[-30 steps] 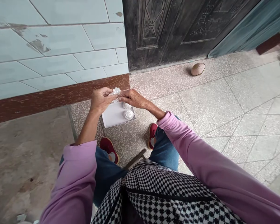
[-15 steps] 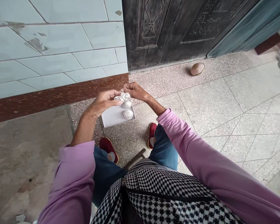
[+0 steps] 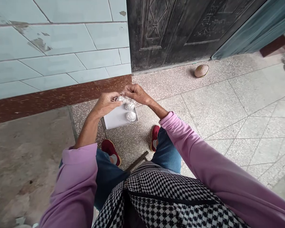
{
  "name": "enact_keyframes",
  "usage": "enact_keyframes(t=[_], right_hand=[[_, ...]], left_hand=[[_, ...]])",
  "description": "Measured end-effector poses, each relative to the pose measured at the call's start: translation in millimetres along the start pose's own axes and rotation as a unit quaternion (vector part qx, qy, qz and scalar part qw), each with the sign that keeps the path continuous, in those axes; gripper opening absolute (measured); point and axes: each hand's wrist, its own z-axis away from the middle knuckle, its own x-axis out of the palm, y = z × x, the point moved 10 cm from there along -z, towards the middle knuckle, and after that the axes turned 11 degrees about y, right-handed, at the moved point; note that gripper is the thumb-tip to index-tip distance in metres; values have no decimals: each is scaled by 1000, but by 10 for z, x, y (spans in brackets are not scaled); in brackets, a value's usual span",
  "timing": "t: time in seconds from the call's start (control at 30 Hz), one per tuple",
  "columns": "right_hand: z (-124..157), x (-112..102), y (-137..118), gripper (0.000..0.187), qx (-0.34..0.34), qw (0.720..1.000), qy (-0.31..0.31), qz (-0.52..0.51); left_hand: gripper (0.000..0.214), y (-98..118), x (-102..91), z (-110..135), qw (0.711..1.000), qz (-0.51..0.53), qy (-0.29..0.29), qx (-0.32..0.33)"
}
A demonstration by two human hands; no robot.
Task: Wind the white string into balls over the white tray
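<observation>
My left hand (image 3: 105, 104) is closed, fingers and thumb pinching a small white ruffled piece (image 3: 120, 99) that looks like a flower. Close against its far side is my right hand (image 3: 136, 93), with thumb and fingertips pressed together. Whatever lies between those fingertips is too small to make out. Below both hands a shallow white box (image 3: 115, 118) rests on the floor. In it, along the right side, are two white balls that look like wound yarn: the near ball (image 3: 131, 116) shows whole, and the far ball (image 3: 129, 106) sits just under the held piece.
Red shoes (image 3: 111, 148) stand on either side behind the box, with a wooden bar (image 3: 137, 161) between the legs. A tiled wall (image 3: 59, 41) and a dark carved door (image 3: 163, 31) rise ahead. A pinkish-brown rounded object (image 3: 201, 71) lies near the door.
The white piece has turned in my left hand and shows less of its ruffled face. My right fingertips have shifted slightly left. Both yarn-like balls stay in the box.
</observation>
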Motion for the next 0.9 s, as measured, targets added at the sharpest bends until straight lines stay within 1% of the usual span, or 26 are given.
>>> enact_keyframes(t=[0.07, 0.13, 0.23, 0.3, 0.37, 0.4, 0.47, 0.5, 0.53, 0.57, 0.6, 0.67, 0.73, 0.8, 0.83, 0.9], right_hand=[[-63, -99, 64, 54, -2, 1000, 26, -9], [-103, -127, 143, 55, 2, 999, 33, -31], [-116, -51, 247, 58, 12, 998, 24, -56], [-82, 65, 289, 52, 19, 999, 4, -43], [-13, 221, 283, 44, 21, 999, -34, -27], [29, 295, 260, 43, 19, 998, -55, -23], [95, 387, 180, 46, 6, 996, -84, -21], [109, 391, 135, 48, -3, 996, -86, -19], [106, 366, 92, 52, -13, 997, -80, -17], [87, 311, 54, 56, -23, 998, -65, -15], [55, 234, 27, 59, -30, 999, -43, -13], [-25, 42, 16, 65, -35, 999, 9, -8], [-96, -123, 62, 68, -26, 998, 51, -4], [-137, -205, 133, 67, -13, 997, 70, -7], [-144, -207, 170, 64, -6, 997, 70, -12], [-132, -134, 243, 52, 11, 998, 52, -17]], left_hand=[[36, 25, 59, 50, 998, 56, -32, -19], [44, 53, 54, 64, 991, 126, -30, -34], [52, 34, -52, 21, 972, 226, 27, -59], [48, -8, -137, -25, 961, 259, 73, -65], [40, -60, -220, -76, 960, 244, 119, -61], [37, -90, -261, -98, 964, 218, 142, -56], [37, -139, -336, -128, 972, 139, 187, -45], [37, -154, -351, -136, 974, 99, 197, -41], [38, -162, -338, -141, 978, 66, 193, -36], [38, -163, -294, -144, 984, 43, 173, -31], [38, -156, -229, -140, 989, 32, 141, -26], [38, -121, -86, -102, 997, 43, 67, -16], [39, -70, -8, -49, 996, 86, 23, -12], [41, -37, 2, -22, 988, 152, 17, -20], [42, -31, -10, -23, 981, 189, 25, -26], [45, -41, -60, -46, 965, 253, 54, -36]])
